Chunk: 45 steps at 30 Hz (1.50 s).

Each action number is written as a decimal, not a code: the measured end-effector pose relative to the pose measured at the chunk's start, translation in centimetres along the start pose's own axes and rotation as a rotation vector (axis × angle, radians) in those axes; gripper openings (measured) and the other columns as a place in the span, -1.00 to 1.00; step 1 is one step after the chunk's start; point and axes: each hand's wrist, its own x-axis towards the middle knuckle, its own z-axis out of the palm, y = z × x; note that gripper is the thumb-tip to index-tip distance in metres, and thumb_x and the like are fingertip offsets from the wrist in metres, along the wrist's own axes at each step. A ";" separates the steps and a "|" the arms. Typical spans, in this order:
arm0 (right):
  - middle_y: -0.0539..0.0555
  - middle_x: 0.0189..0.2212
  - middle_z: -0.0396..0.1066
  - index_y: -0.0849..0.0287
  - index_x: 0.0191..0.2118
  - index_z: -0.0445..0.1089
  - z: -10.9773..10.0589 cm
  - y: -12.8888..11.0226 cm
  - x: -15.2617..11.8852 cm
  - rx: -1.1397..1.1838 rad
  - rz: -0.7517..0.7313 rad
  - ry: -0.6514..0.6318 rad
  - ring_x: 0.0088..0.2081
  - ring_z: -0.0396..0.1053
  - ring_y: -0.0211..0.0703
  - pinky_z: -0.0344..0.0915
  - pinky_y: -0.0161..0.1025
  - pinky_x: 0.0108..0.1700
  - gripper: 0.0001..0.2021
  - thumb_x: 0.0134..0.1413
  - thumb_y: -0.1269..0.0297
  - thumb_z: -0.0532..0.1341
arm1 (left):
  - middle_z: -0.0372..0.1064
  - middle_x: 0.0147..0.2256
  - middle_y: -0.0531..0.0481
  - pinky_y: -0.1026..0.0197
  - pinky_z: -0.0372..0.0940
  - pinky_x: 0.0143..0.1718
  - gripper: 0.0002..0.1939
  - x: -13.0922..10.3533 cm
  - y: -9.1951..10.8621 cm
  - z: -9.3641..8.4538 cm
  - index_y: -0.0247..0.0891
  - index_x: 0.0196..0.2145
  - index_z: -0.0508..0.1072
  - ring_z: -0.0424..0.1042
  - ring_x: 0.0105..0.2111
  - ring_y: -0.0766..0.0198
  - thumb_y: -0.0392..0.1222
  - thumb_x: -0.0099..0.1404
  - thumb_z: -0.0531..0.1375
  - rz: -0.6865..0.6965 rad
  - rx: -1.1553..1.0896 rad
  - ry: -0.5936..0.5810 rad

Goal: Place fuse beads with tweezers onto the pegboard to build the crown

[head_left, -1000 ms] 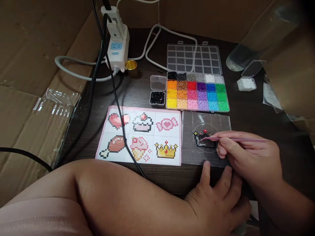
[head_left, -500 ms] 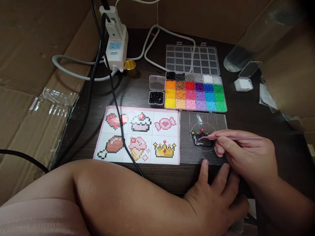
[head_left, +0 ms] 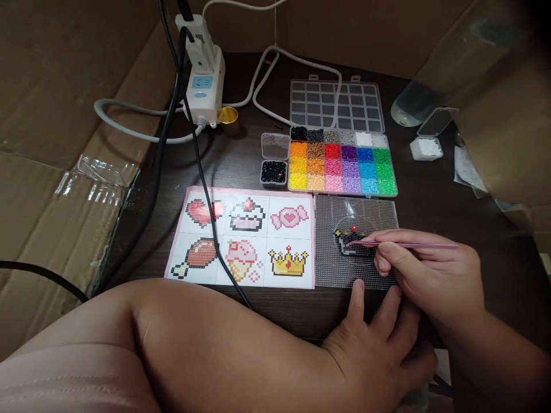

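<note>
Pink tweezers [head_left: 408,245] are pinched in my right hand [head_left: 434,272], which hovers over the clear pegboard [head_left: 329,275]. Their tip meets a partly filled bead design [head_left: 344,244] of black, grey, yellow and red beads. Part of that design is hidden behind my fingers, and I cannot make out a bead at the tip. My left hand [head_left: 379,338] lies with fingers spread at the pegboard's near edge, its fingertips touching or just beside it. Left of the pegboard is a pattern sheet [head_left: 245,289] showing a crown, an ice cream and other pixel pictures.
Behind the pegboard stands an open compartment box [head_left: 342,160] of coloured beads. A small box of black beads [head_left: 273,172] is beside it, and one of white beads [head_left: 426,149] at the right. A power strip [head_left: 204,97], black cable [head_left: 198,160] and gold cup [head_left: 228,119] are at the left.
The tweezers' tip has shifted very slightly on the bead design. Both hands otherwise keep nearly the same place, and the view has tilted a little.
</note>
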 end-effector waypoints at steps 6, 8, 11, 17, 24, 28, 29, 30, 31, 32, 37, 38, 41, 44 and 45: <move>-0.04 -0.55 0.46 0.00 -0.33 0.57 0.0 -0.1 -0.2 -0.016 0.045 0.002 -0.50 0.39 -0.27 0.41 -0.29 -0.37 -0.89 0.12 0.23 0.26 | 0.05 0.26 -0.21 -0.44 -0.27 0.06 -0.58 -0.2 0.1 0.0 0.05 0.12 0.34 -0.07 0.27 -0.27 0.05 0.33 0.03 0.008 -0.003 0.006; -0.03 -0.55 0.45 -0.02 -0.32 0.57 0.0 -0.2 -0.3 -0.028 0.068 0.010 -0.52 0.38 -0.27 0.37 -0.30 -0.45 -0.88 0.13 0.21 0.26 | 0.05 0.26 -0.21 -0.43 -0.24 0.06 -0.56 -0.3 0.1 -0.1 0.06 0.13 0.33 -0.06 0.27 -0.27 0.09 0.33 0.02 0.007 0.002 0.018; -0.02 -0.54 0.46 -0.02 -0.35 0.57 0.0 -0.3 -0.4 -0.035 0.074 0.019 -0.48 0.40 -0.24 0.38 -0.28 -0.42 -0.88 0.12 0.21 0.26 | 0.06 0.26 -0.19 -0.42 -0.19 0.06 -0.56 -0.3 0.1 -0.2 0.08 0.14 0.31 -0.07 0.27 -0.26 0.07 0.34 0.02 0.003 0.012 0.017; -0.04 -0.56 0.44 0.00 -0.34 0.57 0.0 -0.5 -0.3 -0.022 0.064 0.017 -0.48 0.39 -0.28 0.39 -0.31 -0.36 -0.89 0.12 0.23 0.27 | 0.02 0.27 -0.21 -0.42 -0.20 0.06 -0.58 -0.3 -0.1 -0.4 0.02 0.15 0.30 -0.10 0.28 -0.29 -0.05 0.37 -0.03 0.019 0.013 -0.020; -0.05 -0.56 0.45 -0.01 -0.34 0.57 -0.1 -0.2 -0.3 -0.024 0.033 0.008 -0.49 0.39 -0.31 0.39 -0.33 -0.34 -0.88 0.13 0.23 0.26 | -0.02 0.29 -0.24 -0.45 -0.28 0.06 -0.57 -0.2 0.0 -0.2 0.00 0.16 0.29 -0.16 0.29 -0.31 -0.05 0.36 0.00 0.025 -0.026 -0.039; -0.05 -0.55 0.46 -0.01 -0.36 0.57 -0.1 -0.2 -0.2 -0.025 0.029 0.007 -0.45 0.42 -0.29 0.40 -0.33 -0.32 -0.88 0.13 0.23 0.26 | -0.01 0.28 -0.23 -0.44 -0.28 0.06 -0.57 -0.3 0.1 -0.2 0.01 0.16 0.29 -0.15 0.29 -0.30 -0.07 0.36 -0.02 0.020 -0.025 -0.031; -0.04 -0.55 0.46 -0.01 -0.36 0.57 -0.1 -0.2 -0.2 -0.023 0.034 0.004 -0.45 0.42 -0.28 0.41 -0.32 -0.30 -0.88 0.13 0.22 0.26 | -0.01 0.28 -0.23 -0.44 -0.28 0.06 -0.57 -0.2 0.1 -0.2 0.01 0.16 0.29 -0.15 0.29 -0.30 -0.07 0.36 -0.02 0.018 -0.025 -0.031; -0.03 -0.55 0.46 0.01 -0.35 0.57 -0.1 -0.1 -0.2 -0.018 0.038 0.001 -0.45 0.42 -0.28 0.41 -0.31 -0.30 -0.88 0.13 0.22 0.26 | -0.02 0.29 -0.22 -0.44 -0.28 0.07 -0.58 -0.2 0.1 -0.3 0.02 0.16 0.29 -0.14 0.29 -0.29 -0.07 0.36 -0.02 0.015 -0.024 -0.034; -0.03 -0.55 0.46 0.02 -0.34 0.57 -0.1 0.0 -0.1 -0.008 0.045 -0.003 -0.47 0.41 -0.28 0.40 -0.31 -0.31 -0.88 0.13 0.22 0.26 | -0.02 0.29 -0.21 -0.43 -0.28 0.07 -0.58 -0.2 0.1 -0.3 0.03 0.16 0.29 -0.14 0.29 -0.27 -0.07 0.37 -0.02 0.011 -0.020 -0.040; -0.02 -0.56 0.45 0.04 -0.32 0.57 -0.1 0.0 0.0 0.008 0.055 -0.008 -0.49 0.39 -0.29 0.39 -0.30 -0.35 -0.88 0.13 0.22 0.27 | -0.02 0.29 -0.20 -0.43 -0.28 0.08 -0.58 -0.1 0.1 -0.3 0.04 0.16 0.29 -0.13 0.29 -0.25 -0.07 0.37 -0.01 0.009 -0.014 -0.043; 0.02 -0.57 0.45 0.14 -0.32 0.57 0.0 0.5 0.5 0.159 0.089 -0.015 -0.57 0.32 -0.31 0.33 -0.31 -0.47 -0.86 0.10 0.22 0.29 | -0.01 0.29 -0.17 -0.40 -0.28 0.10 -0.60 -0.1 0.0 -0.8 0.05 0.13 0.32 -0.13 0.30 -0.21 -0.10 0.39 -0.03 0.018 0.015 -0.052; 0.02 -0.58 0.45 0.17 -0.34 0.57 0.0 0.5 0.6 0.191 0.089 -0.019 -0.57 0.32 -0.31 0.33 -0.31 -0.47 -0.85 0.09 0.22 0.29 | -0.01 0.29 -0.18 -0.39 -0.28 0.12 -0.60 0.0 0.0 -1.0 0.03 0.14 0.32 -0.13 0.30 -0.20 -0.11 0.39 -0.04 0.025 0.022 -0.059; 0.04 -0.59 0.44 0.21 -0.40 0.56 0.1 0.2 1.1 0.262 0.092 -0.040 -0.59 0.31 -0.32 0.32 -0.32 -0.50 -0.82 0.09 0.22 0.29 | 0.02 0.27 -0.23 -0.34 -0.22 0.14 -0.58 0.3 0.5 -2.0 -0.11 0.15 0.32 -0.11 0.30 -0.17 -0.14 0.40 -0.08 0.045 0.032 -0.079; 0.04 -0.62 0.43 0.23 -0.43 0.56 0.0 -0.3 1.4 0.289 0.103 -0.067 -0.63 0.27 -0.34 0.27 -0.34 -0.57 -0.80 0.07 0.21 0.27 | 0.15 0.21 -0.26 -0.31 -0.08 0.12 -0.54 1.3 1.0 -3.5 -0.23 0.12 0.35 0.04 0.25 -0.16 -0.13 0.40 -0.13 0.121 0.024 -0.079; 0.04 -0.62 0.42 0.23 -0.44 0.56 0.0 -0.5 1.5 0.297 0.103 -0.072 -0.63 0.28 -0.33 0.27 -0.34 -0.58 -0.78 0.07 0.20 0.27 | 0.21 0.17 -0.25 -0.30 -0.01 0.09 -0.54 1.7 1.0 -4.1 -0.23 0.10 0.37 0.12 0.21 -0.14 -0.14 0.40 -0.15 0.183 0.030 -0.065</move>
